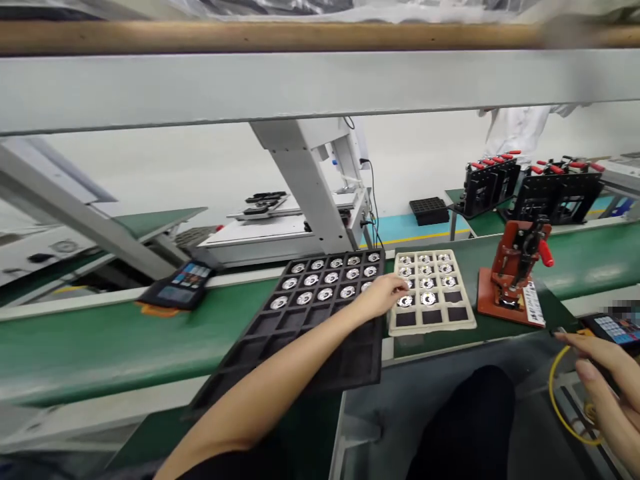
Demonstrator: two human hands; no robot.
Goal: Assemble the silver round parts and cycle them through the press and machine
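Note:
My left hand reaches over the cream tray, fingertips pinched together beside a round silver metal part in its left column. Whatever is between those fingertips is hidden. Under my left forearm lies a large black tray, with similar metal parts in its far rows and bare pockets nearer me. My right hand is at the lower right edge, thumb and index finger apart. A thin yellow cord loops beside and below it. The small dark thing at the index fingertip is unclear.
A red-brown clamp fixture with a red handle stands right of the cream tray. Handheld devices lie at left and right. A green conveyor runs across. Black fixtures and a person in white are behind.

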